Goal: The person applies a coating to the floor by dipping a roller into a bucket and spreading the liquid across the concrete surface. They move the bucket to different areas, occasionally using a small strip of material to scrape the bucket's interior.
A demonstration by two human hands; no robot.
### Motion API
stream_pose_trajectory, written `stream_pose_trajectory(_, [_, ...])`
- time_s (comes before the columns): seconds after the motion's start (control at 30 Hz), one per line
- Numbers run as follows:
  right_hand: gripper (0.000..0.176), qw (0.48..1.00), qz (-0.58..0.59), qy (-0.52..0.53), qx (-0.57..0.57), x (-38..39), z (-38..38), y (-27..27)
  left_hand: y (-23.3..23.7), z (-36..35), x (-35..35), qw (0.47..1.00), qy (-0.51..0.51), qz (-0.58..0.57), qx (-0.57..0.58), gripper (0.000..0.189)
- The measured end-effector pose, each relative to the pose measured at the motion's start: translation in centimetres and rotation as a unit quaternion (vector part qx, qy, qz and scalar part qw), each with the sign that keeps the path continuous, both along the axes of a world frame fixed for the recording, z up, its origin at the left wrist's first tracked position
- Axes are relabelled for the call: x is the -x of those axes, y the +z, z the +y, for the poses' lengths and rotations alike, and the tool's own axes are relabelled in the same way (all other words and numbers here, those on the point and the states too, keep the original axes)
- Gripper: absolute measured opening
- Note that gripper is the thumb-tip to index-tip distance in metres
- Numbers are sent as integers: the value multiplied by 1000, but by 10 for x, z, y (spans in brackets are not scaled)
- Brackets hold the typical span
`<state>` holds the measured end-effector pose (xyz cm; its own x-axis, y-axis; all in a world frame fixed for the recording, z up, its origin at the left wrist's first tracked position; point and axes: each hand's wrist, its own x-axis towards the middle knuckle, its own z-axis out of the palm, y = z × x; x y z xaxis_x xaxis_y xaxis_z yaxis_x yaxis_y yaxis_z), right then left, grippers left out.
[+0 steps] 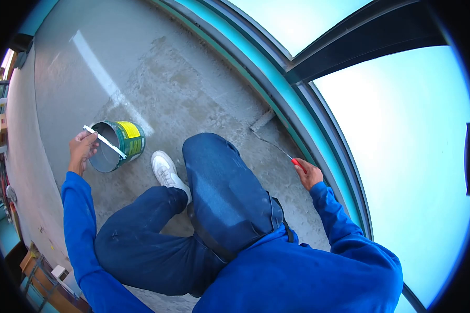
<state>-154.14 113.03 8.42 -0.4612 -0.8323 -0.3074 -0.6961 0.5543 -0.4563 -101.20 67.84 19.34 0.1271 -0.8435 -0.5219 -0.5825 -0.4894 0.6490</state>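
My left hand (pixel 82 151) is closed around the white strap-like handle (pixel 107 142) that crosses the mouth of a bucket (pixel 134 140). Dark green with a yellow label, the bucket leans with its opening toward my left hand, and its inside looks grey. On the right, my right hand (pixel 310 175) grips the red handle of a small paint roller (pixel 296 162). The roller's thin metal rod runs forward to its grey-coated head, which rests on the floor beside the window frame's base.
Wet-looking grey coating covers parts of the floor (pixel 183 78). A teal window frame (pixel 277 88) with bright glass curves along the right. My white shoe (pixel 164 168) stands near the bucket. Boxes and other items (pixel 52 281) line the far left.
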Motion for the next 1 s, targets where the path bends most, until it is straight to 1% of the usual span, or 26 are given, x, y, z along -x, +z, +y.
stream_pose_trajectory(0.03, [33,1000,7,10,16,-1,-4,-2,1,1,1,1000,-1,4,-1,28])
stream_pose_trajectory(0.07, [33,1000,12,13,4,0,-15,-7,2,1,0,1000,-1,7,-1,29])
stream_pose_trajectory(0.2, [34,999,28,20,-26,-11,-101,-18,1,0,-3,1000,-5,13,-1,29])
stream_pose_trajectory(0.27, [33,999,27,35,16,-17,-140,-35,1,-1,-3,1000,-12,11,-5,28])
stream_pose_trajectory(0.37, [35,999,27,37,27,-29,-209,-45,8,4,2,1000,-1,18,-3,26])
stream_pose_trajectory(0.57, [37,998,33,45,26,-46,-331,-46,-3,0,-10,1000,-5,21,-8,31])
stream_pose_trajectory(0.63, [35,998,41,48,28,-54,-358,-38,2,3,-8,999,5,32,-8,32])
stream_pose_trajectory(0.73, [30,995,86,53,27,-72,-395,-30,4,6,-5,999,21,47,0,35])
stream_pose_trajectory(0.87, [25,989,79,82,93,-96,-453,-29,3,8,-8,997,27,70,8,38])
stream_pose_trajectory(1.0, [23,982,70,111,138,-113,-537,-34,3,11,-10,995,34,86,32,41])
